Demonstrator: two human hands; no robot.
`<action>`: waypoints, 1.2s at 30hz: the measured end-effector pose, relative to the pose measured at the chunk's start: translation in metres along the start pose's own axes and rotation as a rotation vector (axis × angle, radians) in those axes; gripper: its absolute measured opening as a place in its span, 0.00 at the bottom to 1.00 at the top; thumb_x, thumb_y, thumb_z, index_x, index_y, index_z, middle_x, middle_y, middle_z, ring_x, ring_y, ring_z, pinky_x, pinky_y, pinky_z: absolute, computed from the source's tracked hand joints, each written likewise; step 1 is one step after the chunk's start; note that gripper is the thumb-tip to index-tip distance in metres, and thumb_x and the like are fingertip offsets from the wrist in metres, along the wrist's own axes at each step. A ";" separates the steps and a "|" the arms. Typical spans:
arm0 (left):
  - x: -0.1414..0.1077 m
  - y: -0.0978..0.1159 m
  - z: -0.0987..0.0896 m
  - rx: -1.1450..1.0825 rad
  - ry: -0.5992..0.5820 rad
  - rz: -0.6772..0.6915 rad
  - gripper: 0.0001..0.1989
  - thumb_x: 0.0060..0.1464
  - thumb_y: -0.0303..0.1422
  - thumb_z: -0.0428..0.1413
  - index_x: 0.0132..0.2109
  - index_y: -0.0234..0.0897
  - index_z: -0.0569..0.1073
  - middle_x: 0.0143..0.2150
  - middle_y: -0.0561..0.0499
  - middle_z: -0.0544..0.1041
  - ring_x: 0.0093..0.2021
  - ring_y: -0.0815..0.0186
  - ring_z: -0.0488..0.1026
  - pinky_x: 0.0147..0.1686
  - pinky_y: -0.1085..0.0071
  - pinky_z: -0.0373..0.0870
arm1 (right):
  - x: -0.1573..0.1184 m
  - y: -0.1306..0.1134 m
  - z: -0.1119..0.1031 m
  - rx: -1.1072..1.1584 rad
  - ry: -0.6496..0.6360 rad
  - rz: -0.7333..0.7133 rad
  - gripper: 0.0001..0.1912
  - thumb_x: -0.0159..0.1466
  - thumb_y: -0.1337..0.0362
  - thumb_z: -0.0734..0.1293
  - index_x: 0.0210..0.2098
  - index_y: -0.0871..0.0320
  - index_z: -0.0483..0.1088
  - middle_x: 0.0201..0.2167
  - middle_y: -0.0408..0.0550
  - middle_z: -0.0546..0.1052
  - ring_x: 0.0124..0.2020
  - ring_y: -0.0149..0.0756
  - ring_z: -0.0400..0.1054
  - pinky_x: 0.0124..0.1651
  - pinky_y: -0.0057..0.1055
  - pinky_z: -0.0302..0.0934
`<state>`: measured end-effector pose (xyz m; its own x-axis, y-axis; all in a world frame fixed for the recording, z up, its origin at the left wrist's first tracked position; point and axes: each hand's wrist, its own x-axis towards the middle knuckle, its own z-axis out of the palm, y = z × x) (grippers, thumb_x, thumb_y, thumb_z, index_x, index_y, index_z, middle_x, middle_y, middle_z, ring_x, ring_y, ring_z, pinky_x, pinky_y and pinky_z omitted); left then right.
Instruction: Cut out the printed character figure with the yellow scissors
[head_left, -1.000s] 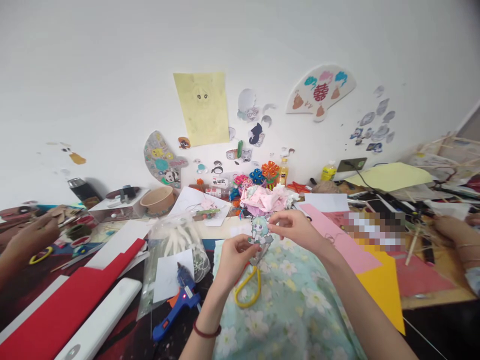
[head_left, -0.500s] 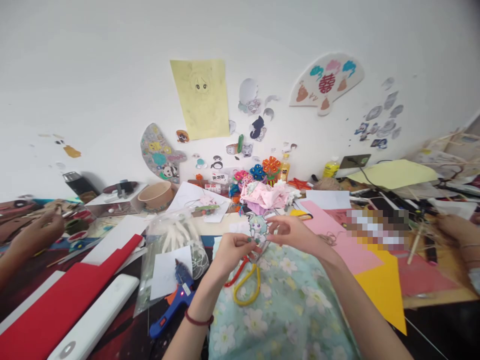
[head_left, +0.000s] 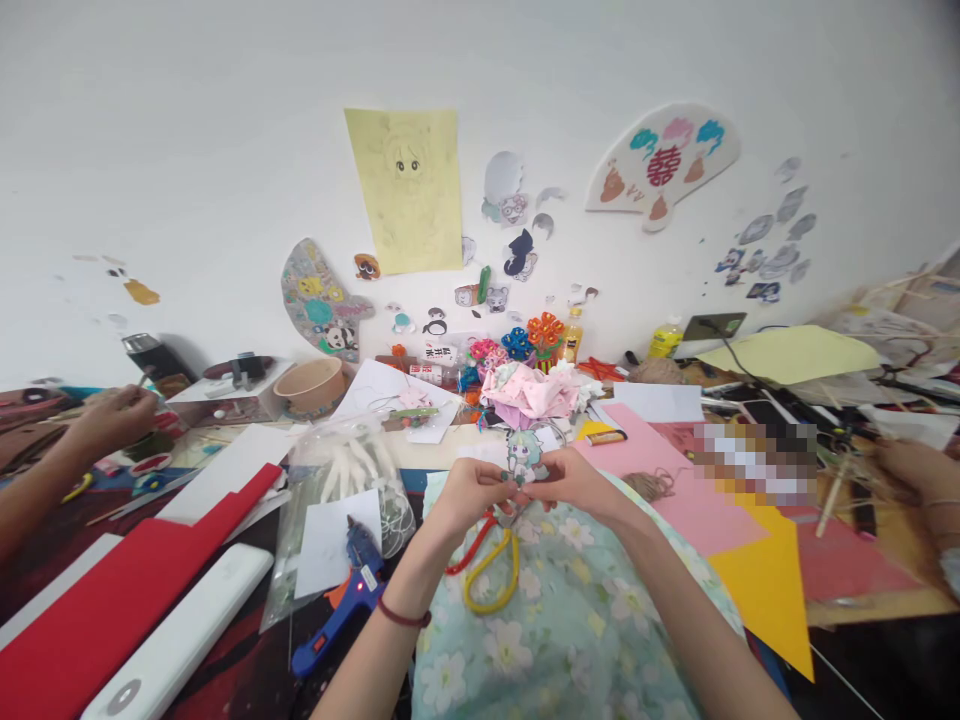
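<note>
While scissors (head_left: 515, 560) lay on the flowery cloth (head_left: 592, 610), the left hand (head_left: 469, 492) and right hand (head_left: 581, 485) had their grip pinched on a paper doll (head_left: 523, 455)

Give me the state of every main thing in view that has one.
Paper cutout: upright, held in both hands
Left hand: pinching cutout
Right hand: pinching cutout
Scissors: handles apart, blades mostly hidden
Glue gun: lying down, red light on
Pink cloth: crumpled
Tan bowl: upright
Twine: loosely bunched
</note>
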<state>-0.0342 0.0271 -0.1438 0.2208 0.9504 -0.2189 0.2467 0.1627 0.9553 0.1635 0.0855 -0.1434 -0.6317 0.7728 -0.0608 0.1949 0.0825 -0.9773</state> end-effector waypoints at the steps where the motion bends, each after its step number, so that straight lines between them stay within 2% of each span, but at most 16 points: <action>1: 0.002 0.001 0.000 0.002 -0.005 -0.004 0.16 0.65 0.39 0.58 0.54 0.34 0.73 0.51 0.45 0.77 0.46 0.61 0.77 0.46 0.59 0.78 | 0.001 0.001 0.000 0.011 0.007 0.006 0.17 0.52 0.53 0.76 0.30 0.61 0.78 0.26 0.49 0.82 0.22 0.31 0.68 0.26 0.29 0.60; 5: 0.006 0.002 -0.002 0.003 -0.019 -0.015 0.17 0.64 0.39 0.58 0.56 0.34 0.73 0.53 0.45 0.76 0.48 0.60 0.77 0.47 0.58 0.78 | 0.005 0.004 0.000 0.061 0.018 0.012 0.16 0.50 0.54 0.77 0.27 0.61 0.77 0.23 0.47 0.80 0.21 0.31 0.67 0.25 0.28 0.58; 11: 0.009 0.004 -0.007 -0.002 -0.040 -0.028 0.18 0.64 0.39 0.58 0.57 0.35 0.72 0.55 0.44 0.76 0.49 0.59 0.77 0.48 0.57 0.78 | 0.011 0.013 0.000 0.131 0.022 0.013 0.17 0.50 0.54 0.78 0.29 0.62 0.77 0.23 0.46 0.80 0.21 0.29 0.67 0.25 0.27 0.56; 15: 0.010 0.005 -0.010 0.002 -0.046 -0.043 0.18 0.65 0.39 0.58 0.57 0.35 0.72 0.54 0.44 0.76 0.49 0.60 0.77 0.47 0.57 0.78 | 0.014 0.016 0.000 0.165 0.019 0.015 0.18 0.49 0.53 0.79 0.29 0.62 0.77 0.23 0.46 0.79 0.22 0.30 0.67 0.27 0.28 0.58; 22: 0.010 0.005 -0.011 0.017 -0.053 -0.066 0.17 0.65 0.40 0.58 0.54 0.34 0.73 0.52 0.45 0.77 0.47 0.61 0.77 0.46 0.58 0.78 | 0.015 0.014 0.000 0.186 0.009 0.011 0.19 0.49 0.52 0.79 0.28 0.62 0.77 0.23 0.45 0.78 0.22 0.30 0.67 0.27 0.28 0.60; 32: 0.010 0.004 -0.011 0.008 -0.047 -0.024 0.17 0.65 0.40 0.58 0.54 0.34 0.73 0.51 0.45 0.77 0.46 0.62 0.77 0.45 0.59 0.78 | 0.009 0.006 0.002 0.169 0.027 0.001 0.21 0.49 0.50 0.79 0.29 0.61 0.76 0.23 0.45 0.78 0.21 0.30 0.67 0.26 0.28 0.60; 36: 0.006 0.005 -0.012 0.010 -0.029 -0.012 0.15 0.65 0.40 0.58 0.51 0.33 0.74 0.47 0.47 0.78 0.43 0.64 0.78 0.42 0.62 0.78 | 0.001 0.000 -0.001 0.145 0.040 -0.015 0.21 0.51 0.49 0.78 0.29 0.61 0.75 0.22 0.44 0.77 0.21 0.30 0.68 0.26 0.28 0.59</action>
<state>-0.0430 0.0369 -0.1380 0.2446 0.9405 -0.2360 0.2593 0.1711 0.9505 0.1636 0.0871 -0.1435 -0.6030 0.7967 -0.0408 0.0738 0.0048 -0.9973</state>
